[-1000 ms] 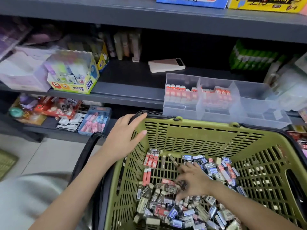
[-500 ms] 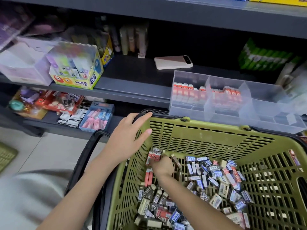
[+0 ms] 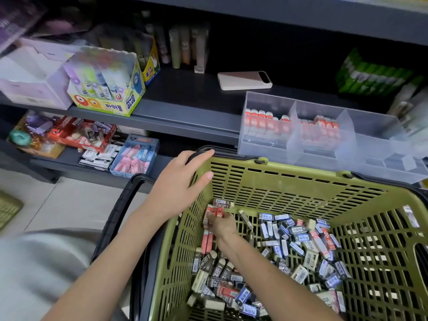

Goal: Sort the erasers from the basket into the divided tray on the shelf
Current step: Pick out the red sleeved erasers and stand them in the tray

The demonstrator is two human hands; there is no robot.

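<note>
My right hand (image 3: 220, 224) pinches red-sleeved erasers (image 3: 215, 210), centre frame, inside green slatted plastic basket (image 3: 301, 169); my left hand (image 3: 178, 188) flat on rim. Upper right, clear divided plastic tray (image 3: 266, 150): two compartments part-filled; mixed eraser pile (image 3: 296, 246) unsorted.

Near side of basket (image 3: 301, 169) off-frame, tray (image 3: 375, 147) end blurry.

Olive-green basket (image 3: 289, 181), walls slotted in a grid, with black handles (image 3: 111, 223). Blue-and-white erasers (image 3: 298, 237), black erasers (image 3: 215, 271) lettered "2B" in white, salmon-pink erasers (image 3: 207, 242), red-sleeved erasers (image 3: 216, 210). Clear frosted divided tray (image 3: 370, 144) showing rows of red-and-white erasers (image 3: 266, 121). Dark grey shelf (image 3: 185, 117). Yellow glue box (image 3: 104, 105) with blue side, cream phone (image 3: 243, 81), bright green packs (image 3: 370, 75). Pale blue box (image 3: 154, 148) of pink and blue erasers, red carton (image 3: 69, 139), light grey floor (image 3: 69, 205).
</note>
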